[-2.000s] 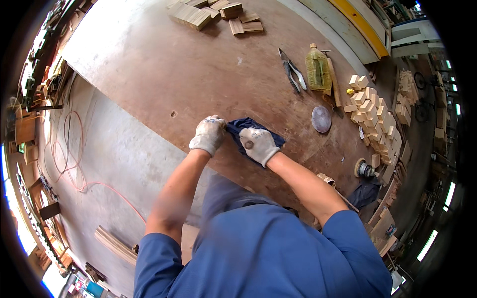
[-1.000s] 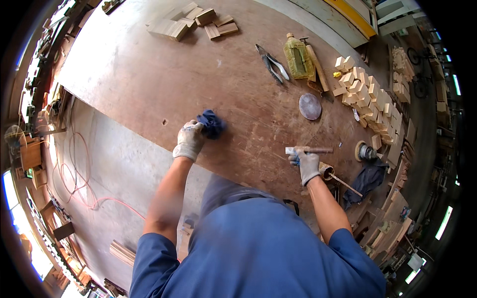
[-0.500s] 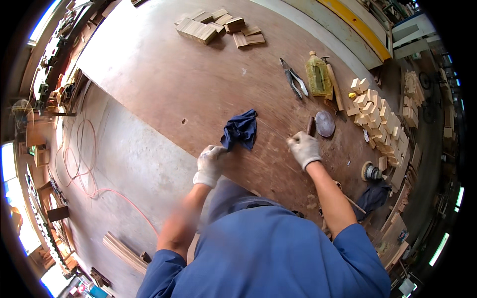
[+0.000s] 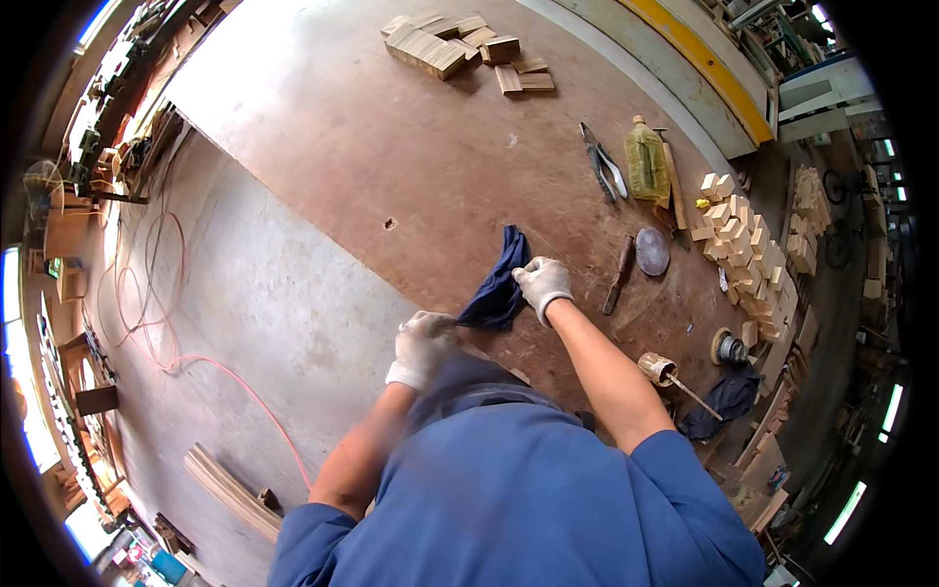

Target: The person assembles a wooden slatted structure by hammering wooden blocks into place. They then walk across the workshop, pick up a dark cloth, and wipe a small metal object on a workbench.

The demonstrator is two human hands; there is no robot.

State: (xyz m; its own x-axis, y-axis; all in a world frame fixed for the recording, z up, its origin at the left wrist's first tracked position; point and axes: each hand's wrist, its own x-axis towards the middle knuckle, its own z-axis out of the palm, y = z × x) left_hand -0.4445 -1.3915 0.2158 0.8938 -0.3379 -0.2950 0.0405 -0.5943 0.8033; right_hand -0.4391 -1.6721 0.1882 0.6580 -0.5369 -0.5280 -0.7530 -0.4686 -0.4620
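A dark blue cloth (image 4: 497,292) is stretched between my two gloved hands over the near edge of the brown tabletop (image 4: 411,157). My left hand (image 4: 421,347), in a white glove, is closed on its lower left corner. My right hand (image 4: 543,284), gloved alike, pinches its right side near the top. To the right of it lie a tool with a brown wooden handle and flat blade (image 4: 619,274) and a round greyish disc (image 4: 652,251). A cup with a stick in it (image 4: 657,369) stands near my right forearm.
Pliers (image 4: 602,163), a bottle of yellowish liquid (image 4: 646,161) and a hammer (image 4: 674,186) lie at the far right. Beyond them is a stack of pale wood blocks (image 4: 748,249). Brown blocks (image 4: 425,51) sit at the far end. A red hose (image 4: 225,364) crosses the floor (image 4: 264,284).
My right hand has moved left from beside the wooden-handled tool and taken hold of the cloth. The cloth, crumpled before, is pulled longer. My view has shifted a little.
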